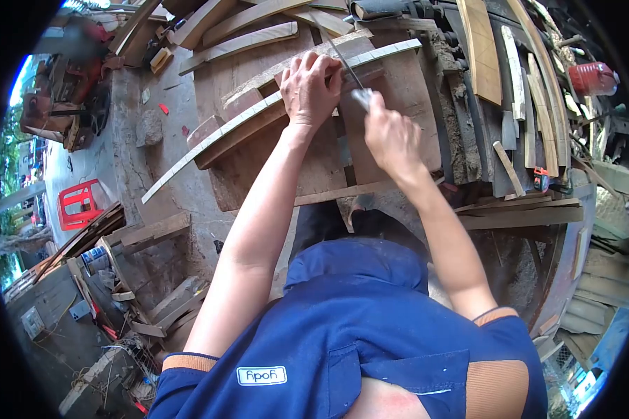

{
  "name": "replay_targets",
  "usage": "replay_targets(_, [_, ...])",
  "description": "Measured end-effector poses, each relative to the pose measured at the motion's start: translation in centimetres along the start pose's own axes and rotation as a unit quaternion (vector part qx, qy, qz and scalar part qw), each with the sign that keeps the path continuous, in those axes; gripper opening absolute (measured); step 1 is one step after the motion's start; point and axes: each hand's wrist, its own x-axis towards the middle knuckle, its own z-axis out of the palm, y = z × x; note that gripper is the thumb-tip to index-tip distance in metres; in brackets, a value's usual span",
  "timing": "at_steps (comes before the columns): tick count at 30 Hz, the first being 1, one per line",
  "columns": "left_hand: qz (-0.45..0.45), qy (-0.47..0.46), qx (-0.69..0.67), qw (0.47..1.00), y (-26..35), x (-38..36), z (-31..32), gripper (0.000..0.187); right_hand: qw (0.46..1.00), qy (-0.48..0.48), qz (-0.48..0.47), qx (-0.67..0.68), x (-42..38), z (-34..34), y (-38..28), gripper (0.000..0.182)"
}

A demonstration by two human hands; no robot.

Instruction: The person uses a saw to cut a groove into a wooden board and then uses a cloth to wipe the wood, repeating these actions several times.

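On a wooden work surface (398, 105) lies a long, slightly curved pale strip (248, 112) with dark marks along it, beside brown wood pieces (241, 136). My left hand (311, 87) presses on the strip and wood near their middle, its fingers curled together; what they grip underneath is hidden. My right hand (393, 136) is wrapped round the pale handle of a thin, long metal tool (342, 57), which looks like a saw or file. The tool's blade points up and left, passing across the wood just right of my left hand.
Wood strips and boards (482, 56) are piled at the right, with a red container (594, 78) and a tape measure (540, 179). At the left stand a red plastic chair (81, 204), machinery (63, 105) and a can (96, 258) among scrap wood.
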Motion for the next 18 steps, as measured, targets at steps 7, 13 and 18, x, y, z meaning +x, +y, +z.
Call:
replay_targets(7, [0.006, -0.003, 0.003, 1.000, 0.0, 0.0, -0.1, 0.013, 1.000, -0.001, 0.005, 0.008, 2.9, 2.2, 0.0, 0.018])
replay_targets(13, [-0.005, 0.002, 0.011, 1.000, 0.2, -0.1, -0.1, 0.014, 0.999, -0.029, 0.022, 0.016, -1.2, 0.2, 0.6, 0.019])
replay_targets(18, [0.004, -0.001, -0.005, 1.000, 0.1, -0.1, 0.0, 0.014, 1.000, -0.005, 0.003, 0.002, 3.5, 1.4, -0.5, 0.015])
